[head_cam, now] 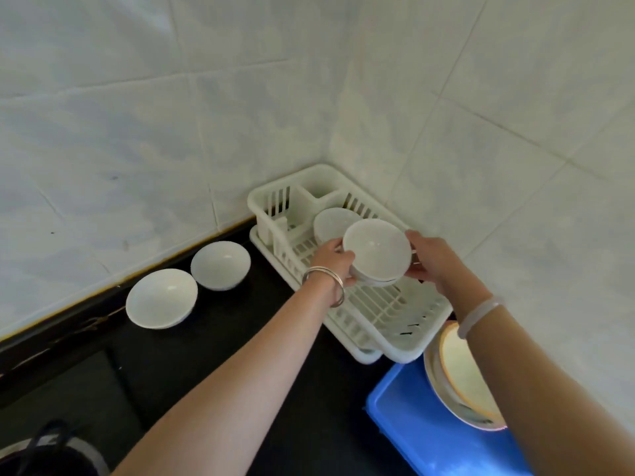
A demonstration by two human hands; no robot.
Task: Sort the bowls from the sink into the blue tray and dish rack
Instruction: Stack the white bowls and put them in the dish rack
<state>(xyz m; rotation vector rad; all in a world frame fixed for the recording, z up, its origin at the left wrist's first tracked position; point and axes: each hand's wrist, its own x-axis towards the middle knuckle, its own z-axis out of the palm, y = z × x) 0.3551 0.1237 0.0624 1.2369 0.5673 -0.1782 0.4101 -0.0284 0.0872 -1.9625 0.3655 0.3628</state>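
Note:
Both hands hold a small stack of white bowls (377,250) over the white dish rack (378,314) in the corner. My left hand (334,261) grips the stack's left side and my right hand (429,259) grips its right side. Another white bowl (330,223) leans inside the rack behind the stack. Two white bowls (161,298) (220,265) stand on the black counter left of the rack. The blue tray (412,427) lies at the lower right and holds large plates (460,376), partly hidden by my right forearm.
Tiled walls meet in the corner right behind the rack. The black counter (240,338) runs left and toward me. A dark round object with a metal rim (51,455) shows at the bottom left corner.

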